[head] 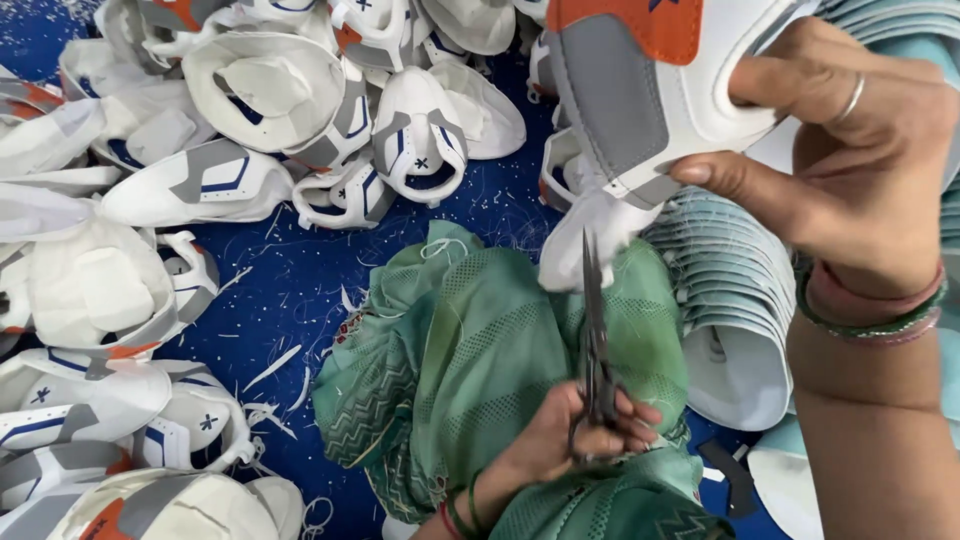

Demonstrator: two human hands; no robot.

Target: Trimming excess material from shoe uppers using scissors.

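The right hand (860, 150) grips a white, grey and orange shoe upper (640, 90), raised at top right. The left hand (570, 435) clasps scissors (595, 340), blades pointing up at the upper's loose white lining (590, 240). Green cloth (470, 350) lies beneath; more uppers (260, 110) litter the blue floor (290, 290), stacked pale pieces (730, 280) just right.

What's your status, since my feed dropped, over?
Left hand shut on scissors. Right hand shut on shoe upper. Blade tips at its hanging white flap, nothing between.
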